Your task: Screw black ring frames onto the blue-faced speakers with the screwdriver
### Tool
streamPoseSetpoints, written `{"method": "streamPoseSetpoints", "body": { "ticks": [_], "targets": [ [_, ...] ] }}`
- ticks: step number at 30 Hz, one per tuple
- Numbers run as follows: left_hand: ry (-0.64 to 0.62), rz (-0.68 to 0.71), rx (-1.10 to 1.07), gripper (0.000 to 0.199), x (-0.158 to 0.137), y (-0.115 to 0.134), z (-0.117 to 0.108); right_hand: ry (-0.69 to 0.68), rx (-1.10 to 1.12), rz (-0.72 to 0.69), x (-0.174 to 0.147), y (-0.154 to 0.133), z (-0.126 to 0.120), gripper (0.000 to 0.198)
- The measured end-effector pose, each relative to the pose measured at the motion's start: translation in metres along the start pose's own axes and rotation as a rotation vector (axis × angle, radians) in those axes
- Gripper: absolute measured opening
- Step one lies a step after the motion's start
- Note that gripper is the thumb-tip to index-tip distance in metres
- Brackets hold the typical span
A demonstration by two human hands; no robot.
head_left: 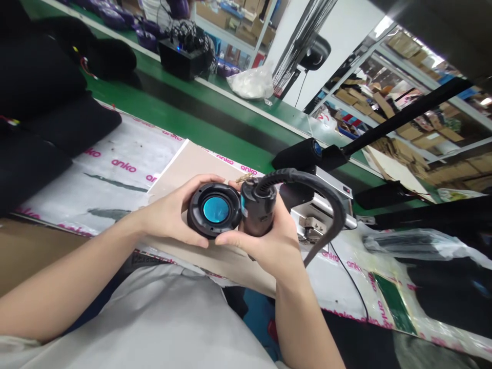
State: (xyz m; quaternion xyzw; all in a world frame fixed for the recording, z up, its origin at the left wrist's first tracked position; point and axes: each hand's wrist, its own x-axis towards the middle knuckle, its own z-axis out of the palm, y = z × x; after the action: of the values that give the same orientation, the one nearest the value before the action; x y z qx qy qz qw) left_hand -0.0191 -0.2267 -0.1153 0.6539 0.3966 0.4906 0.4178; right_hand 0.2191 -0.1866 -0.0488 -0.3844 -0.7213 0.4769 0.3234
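Observation:
My left hand is wrapped around a black cylindrical speaker, whose round end with a shiny blue centre faces up toward me. My right hand grips a dark electric screwdriver, its thick ribbed cord arching off to the right. The screwdriver stands right beside the speaker, its top end toward me and its tip hidden. My right thumb reaches to the speaker's near edge. Below both hands lies a beige board on the white printed covering.
A silver metal device stands right of my hands, with another black speaker behind it. Large black pieces occupy the left side. A black box with tangled cables and a plastic bag sit along the far edge.

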Motion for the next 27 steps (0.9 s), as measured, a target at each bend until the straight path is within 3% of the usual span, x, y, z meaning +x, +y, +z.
{"method": "streamPoseSetpoints", "body": {
  "ticks": [14, 21, 24, 27],
  "targets": [
    [-0.044, -0.032, 0.054, 0.1, -0.002, 0.006, -0.001, -0.067, 0.061, 0.077, -0.003, 0.002, 0.003, 0.082],
    [-0.037, -0.068, 0.011, 0.099, -0.002, 0.004, -0.002, -0.104, -0.119, 0.152, -0.004, -0.006, -0.005, 0.081],
    [-0.009, -0.047, -0.019, 0.109, -0.005, 0.008, 0.003, -0.115, -0.178, 0.189, -0.004, -0.009, -0.005, 0.08],
    [0.121, -0.034, -0.009, 0.125, -0.009, 0.016, 0.012, -0.115, -0.156, 0.17, -0.003, -0.009, -0.002, 0.078]
  ]
}}
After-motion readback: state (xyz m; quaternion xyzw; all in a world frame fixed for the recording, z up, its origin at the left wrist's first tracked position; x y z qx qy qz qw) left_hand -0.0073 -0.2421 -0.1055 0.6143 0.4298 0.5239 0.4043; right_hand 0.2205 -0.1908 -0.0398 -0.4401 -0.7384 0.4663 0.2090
